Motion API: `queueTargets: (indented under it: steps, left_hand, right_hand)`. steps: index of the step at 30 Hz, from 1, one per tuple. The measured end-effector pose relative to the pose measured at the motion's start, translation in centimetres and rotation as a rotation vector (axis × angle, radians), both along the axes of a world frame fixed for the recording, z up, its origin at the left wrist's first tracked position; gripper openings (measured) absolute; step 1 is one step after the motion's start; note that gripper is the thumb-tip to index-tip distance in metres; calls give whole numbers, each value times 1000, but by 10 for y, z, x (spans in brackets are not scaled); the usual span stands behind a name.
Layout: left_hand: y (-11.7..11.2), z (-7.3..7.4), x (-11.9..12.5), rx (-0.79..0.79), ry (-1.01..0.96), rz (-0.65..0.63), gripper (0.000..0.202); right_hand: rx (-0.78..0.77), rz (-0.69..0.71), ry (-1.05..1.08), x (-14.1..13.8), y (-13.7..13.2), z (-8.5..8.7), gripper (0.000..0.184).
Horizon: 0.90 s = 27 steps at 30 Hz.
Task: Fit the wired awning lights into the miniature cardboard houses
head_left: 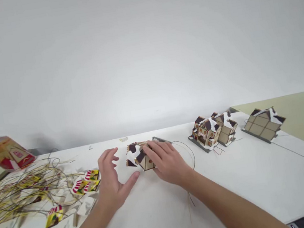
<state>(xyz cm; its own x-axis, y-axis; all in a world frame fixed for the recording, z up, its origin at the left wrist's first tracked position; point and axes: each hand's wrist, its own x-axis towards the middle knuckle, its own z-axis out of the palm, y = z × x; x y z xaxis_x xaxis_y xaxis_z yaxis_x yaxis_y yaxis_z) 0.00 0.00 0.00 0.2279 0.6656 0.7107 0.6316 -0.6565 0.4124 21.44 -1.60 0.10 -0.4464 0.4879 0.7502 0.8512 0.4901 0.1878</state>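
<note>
A small cardboard model house [138, 156] with a brown and white snowy roof lies on the white table [253, 178] at centre. My right hand [168, 162] rests on its right side with fingers curled over it. My left hand [113, 179] hovers just left of the house, fingers spread and empty. A thin dark wire [189, 150] loops out to the right from behind my right hand.
Two finished model houses [214, 130] stand at right, and a third [264, 124] lies tilted further right. At left lie a tangle of yellow-green strips [16, 191], red-striped paper packets [86, 181] and a tipped plastic bottle [3, 151].
</note>
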Motion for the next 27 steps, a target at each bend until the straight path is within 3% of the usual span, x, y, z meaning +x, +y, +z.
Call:
queueTargets:
  steps: [4, 8, 12, 14, 17, 19, 21, 22, 24, 27]
  left_hand:
    - [6, -1, -4, -100, 109, -19, 81]
    - [9, -2, -5, -184, 243, -61, 76]
    - [12, -3, -9, -228, 252, -137, 72]
    - [15, -4, -11, -226, 250, -151, 69]
    - [19, -6, -13, -195, 254, -157, 66]
    - [20, -7, -14, -182, 259, -130, 66]
    - [21, -7, -14, -182, 267, -92, 73]
    - [22, -7, -14, -183, 270, -82, 77]
    - [22, -5, -15, -183, 267, -88, 80]
    - [22, -3, -16, -173, 261, -111, 80]
  right_hand:
    - [172, -25, -37, -22, 0, -10, 34]
    - [302, -8, -72, -41, -4, -19, 26]
    - [257, -10, -60, -50, -14, -17, 30]
    - [198, 79, -99, -46, -20, -9, 29]
    - [197, 401, -192, -29, -21, 8, 18]
    - [214, 522, -129, -11, -15, 17, 11]
    - [185, 451, -3, 10, -6, 22, 10]
    - [141, 350, 49, 21, -1, 24, 11]
    - [-34, 28, 105, 40, 8, 26, 16]
    - [-446, -425, 115, 65, 15, 27, 25]
